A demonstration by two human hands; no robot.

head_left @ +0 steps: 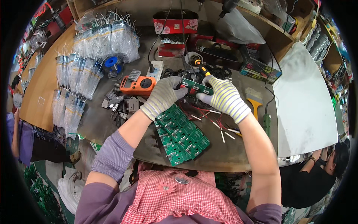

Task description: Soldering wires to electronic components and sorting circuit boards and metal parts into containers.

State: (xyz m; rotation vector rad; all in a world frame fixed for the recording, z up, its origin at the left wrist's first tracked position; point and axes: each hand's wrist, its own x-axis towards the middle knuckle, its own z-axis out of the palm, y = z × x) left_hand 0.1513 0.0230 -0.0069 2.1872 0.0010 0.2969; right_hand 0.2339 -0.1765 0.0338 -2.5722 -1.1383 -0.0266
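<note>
A narrow green circuit board point(197, 87) with red parts along it is held up between my two gloved hands. The fingers and thumb of my left hand point(162, 95) close on its left end. At its right end my right hand point(226, 98) grips with thumb below and fingers above. Just beyond my right fingertips is a yellow-and-black handled tool point(201, 65); whether they touch it I cannot tell. Several green circuit boards point(182, 134) lie on the bench below my hands. Thin red wires with white ends point(218, 125) spread out under my right wrist.
An orange meter-like device point(138, 86) and a white power strip point(156, 71) sit left, near metal heat sinks point(128, 105) and a blue spool point(112, 64). Bagged parts point(80, 74) stand farther left. Red bins point(175, 22) line the back; a yellow-handled brush point(254, 100) lies right.
</note>
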